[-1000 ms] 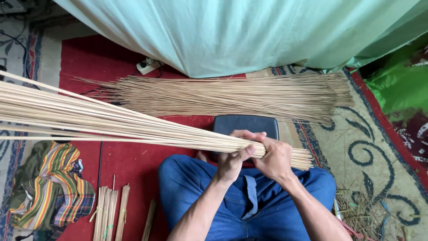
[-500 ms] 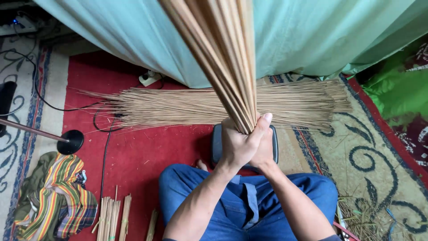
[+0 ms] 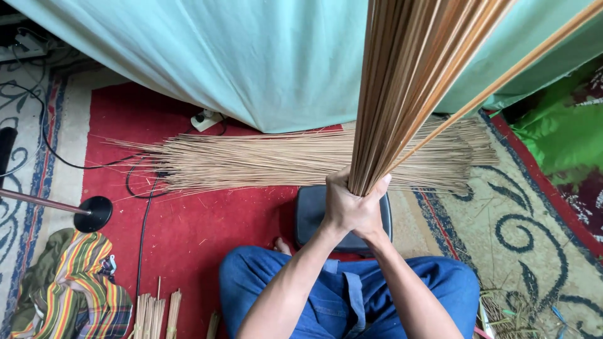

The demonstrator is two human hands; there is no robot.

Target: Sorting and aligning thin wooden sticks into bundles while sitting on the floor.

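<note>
- While the person is sitting cross-legged in blue trousers, both hands are clenching the base of a stick bundle; left hand is wrapping it from the near side, right hand is closing round it from the other, fingers overlapping.
- Bundle is standing roughly upright, butt ends gathered in the fists just above a dark pad, sticks fanning up & out of frame; one stick is straying off to the upper right.
- Judging by that: gathering looks done for this lot, ends seem about level, but no tie or binding is showing on it – can't tell if any is hidden under the fingers.
- Short cut pieces are lying on the red rug nr the left knee, beside a striped cloth.
- Farther out, a big pile of loose sticks is lying flat across the rug, untouched, so plenty seems left to work.
- Beyond it a teal sheet is hanging.
</note>
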